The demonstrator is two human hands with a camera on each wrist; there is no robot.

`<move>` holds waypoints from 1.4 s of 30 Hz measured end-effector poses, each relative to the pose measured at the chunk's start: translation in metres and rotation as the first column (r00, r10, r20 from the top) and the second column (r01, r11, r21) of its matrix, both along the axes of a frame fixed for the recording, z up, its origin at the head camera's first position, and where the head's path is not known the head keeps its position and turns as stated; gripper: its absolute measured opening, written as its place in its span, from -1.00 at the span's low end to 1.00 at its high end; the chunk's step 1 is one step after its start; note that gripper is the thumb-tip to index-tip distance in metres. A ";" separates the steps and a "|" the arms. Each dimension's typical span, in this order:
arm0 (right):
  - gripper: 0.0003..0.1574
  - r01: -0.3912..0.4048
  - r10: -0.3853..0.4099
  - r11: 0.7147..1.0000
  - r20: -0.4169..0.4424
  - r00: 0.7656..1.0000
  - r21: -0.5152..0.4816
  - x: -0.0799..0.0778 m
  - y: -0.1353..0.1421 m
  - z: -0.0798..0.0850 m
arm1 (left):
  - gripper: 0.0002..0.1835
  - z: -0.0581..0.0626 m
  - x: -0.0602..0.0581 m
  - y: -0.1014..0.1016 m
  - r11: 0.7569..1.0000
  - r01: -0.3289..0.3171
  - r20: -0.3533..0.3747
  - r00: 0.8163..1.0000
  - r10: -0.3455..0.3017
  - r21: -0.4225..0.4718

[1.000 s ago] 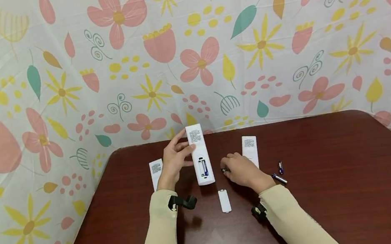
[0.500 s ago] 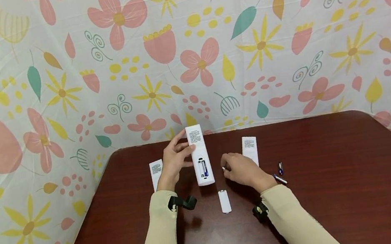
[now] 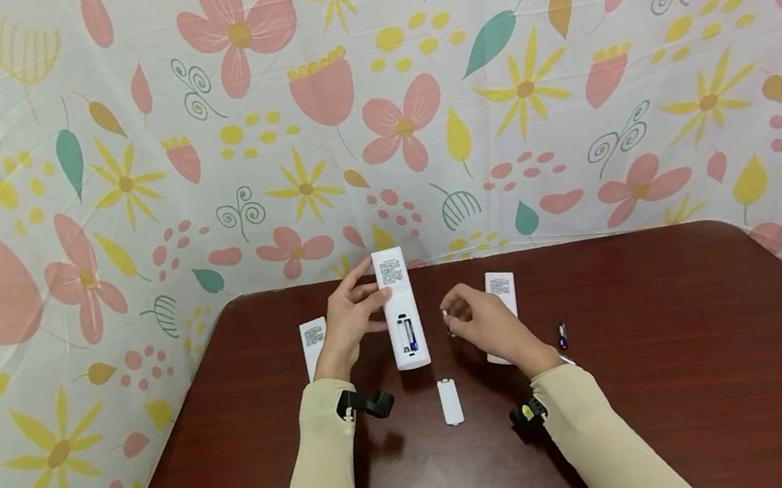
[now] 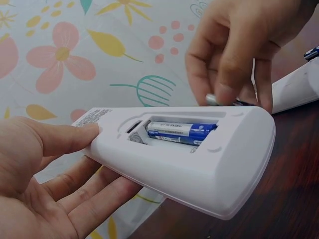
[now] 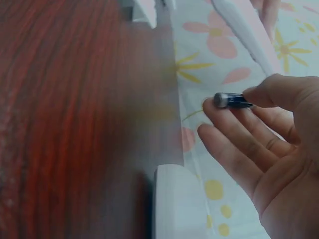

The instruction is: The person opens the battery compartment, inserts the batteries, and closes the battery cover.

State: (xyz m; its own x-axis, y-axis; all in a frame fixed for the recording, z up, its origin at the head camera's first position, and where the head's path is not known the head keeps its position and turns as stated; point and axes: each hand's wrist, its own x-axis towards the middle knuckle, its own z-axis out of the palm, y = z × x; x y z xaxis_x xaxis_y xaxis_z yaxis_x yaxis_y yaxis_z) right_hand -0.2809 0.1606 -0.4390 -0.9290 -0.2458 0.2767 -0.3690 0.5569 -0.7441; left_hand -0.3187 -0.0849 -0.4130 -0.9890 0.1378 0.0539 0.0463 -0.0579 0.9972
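My left hand (image 3: pixel 351 321) grips a white remote control (image 3: pixel 402 301) above the table, its back turned toward me. Its battery compartment lies uncovered, and a blue-and-silver battery (image 4: pixel 182 131) sits on one side of it. Just to the right, my right hand (image 3: pixel 488 324) pinches another battery (image 5: pixel 231 100) between thumb and fingertips. In the left wrist view that hand is behind the remote's far edge, and part of its battery is hidden. A white battery cover (image 3: pixel 450 402) lies on the table below the remote.
A second white remote (image 3: pixel 313 342) lies partly behind my left hand. A third remote (image 3: pixel 500 287) lies behind my right hand. One loose battery (image 3: pixel 562 335) is on the dark wooden table (image 3: pixel 683 369) at the right; another (image 3: pixel 567 358) is mostly covered by my right wrist. Floral cloth hangs behind.
My right hand has risen a little from the table with the battery between its fingers. My left hand and the remote control stay in place.
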 end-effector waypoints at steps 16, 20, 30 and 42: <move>-0.75 -0.003 0.027 0.957 0.079 0.997 -0.290 0.008 -0.006 0.017 | -0.31 0.000 -0.001 0.002 1.000 -0.015 0.027 1.000 0.014 0.004; -0.77 -0.008 0.035 0.950 0.081 0.996 -0.313 0.011 -0.012 0.020 | -0.32 0.000 -0.002 0.002 1.000 -0.014 0.020 1.000 0.014 0.003; -0.82 -0.076 0.096 0.943 0.045 0.994 -0.325 0.017 -0.028 0.022 | -0.33 0.002 -0.001 0.004 1.000 -0.018 0.012 1.000 0.018 -0.003; -0.83 -0.107 0.122 0.943 0.027 0.992 -0.314 0.024 -0.041 0.020 | -0.34 0.000 0.000 0.004 1.000 -0.012 0.002 1.000 0.012 0.004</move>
